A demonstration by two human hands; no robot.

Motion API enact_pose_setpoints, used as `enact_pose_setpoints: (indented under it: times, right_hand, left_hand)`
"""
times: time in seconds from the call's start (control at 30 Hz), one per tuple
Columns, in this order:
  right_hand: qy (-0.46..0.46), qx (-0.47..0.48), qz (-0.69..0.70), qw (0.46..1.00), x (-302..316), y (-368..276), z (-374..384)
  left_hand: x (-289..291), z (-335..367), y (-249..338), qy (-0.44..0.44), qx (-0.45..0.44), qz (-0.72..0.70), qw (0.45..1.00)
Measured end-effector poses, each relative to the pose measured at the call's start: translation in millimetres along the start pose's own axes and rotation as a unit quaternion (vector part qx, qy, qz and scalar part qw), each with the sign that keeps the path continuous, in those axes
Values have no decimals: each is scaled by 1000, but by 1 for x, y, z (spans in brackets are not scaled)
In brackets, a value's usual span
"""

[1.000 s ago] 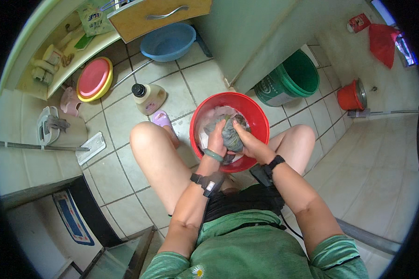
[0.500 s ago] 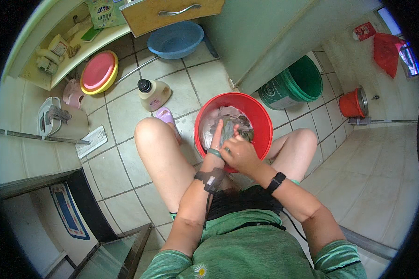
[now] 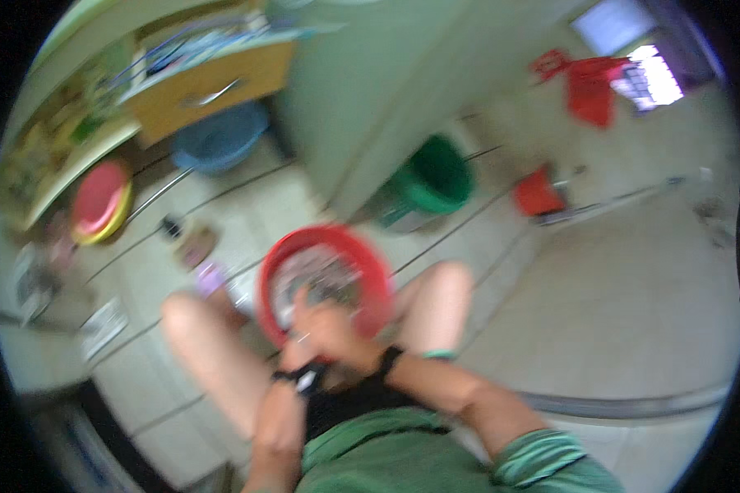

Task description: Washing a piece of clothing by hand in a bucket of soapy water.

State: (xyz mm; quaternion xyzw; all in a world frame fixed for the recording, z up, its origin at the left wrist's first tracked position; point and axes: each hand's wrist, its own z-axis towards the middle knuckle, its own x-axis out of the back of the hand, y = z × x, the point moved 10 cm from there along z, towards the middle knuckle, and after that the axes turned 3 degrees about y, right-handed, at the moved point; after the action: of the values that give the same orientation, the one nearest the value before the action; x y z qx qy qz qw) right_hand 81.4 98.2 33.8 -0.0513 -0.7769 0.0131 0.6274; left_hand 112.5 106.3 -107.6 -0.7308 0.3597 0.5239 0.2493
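Observation:
Between my knees stands a red bucket (image 3: 375, 267) with wet, pale and greyish-green cloth (image 3: 316, 267) inside. My left hand (image 3: 296, 352) is at the bucket's near rim, partly covered by my right hand. Across it lies my right hand (image 3: 341, 330), close to the left wrist and touching or overlapping it. Motion smears the fingers of both hands, so their grip is unclear. A dark band with a pale patch is on my left wrist, a black watch on the right.
A pump-less bottle (image 3: 196, 246) with a dark cap stands left of the bucket. A green bucket (image 3: 436, 185) is beyond it to the right. A blue basin (image 3: 220, 141) sits under an open drawer (image 3: 214, 94). Stacked pink and yellow basins (image 3: 100, 200) lean at the left.
The view has swung, shifting the room and bucket leftward and lower in the picture, and is now blurred. Left fingers that showed stretched upward are now mostly covered by my right hand.

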Motion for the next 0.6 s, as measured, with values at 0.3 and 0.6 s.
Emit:
enact_pose_setpoints:
  times: [0.3, 0.6]
  right_hand:
    - [-22, -152, 296, 943, -33, 65, 25]
    - [-78, -156, 521, 836, -73, 105, 25]
  left_hand:
    - [42, 6, 46, 293, -137, 237, 916]
    - [-71, -1, 28, 61, -175, 622, 760]
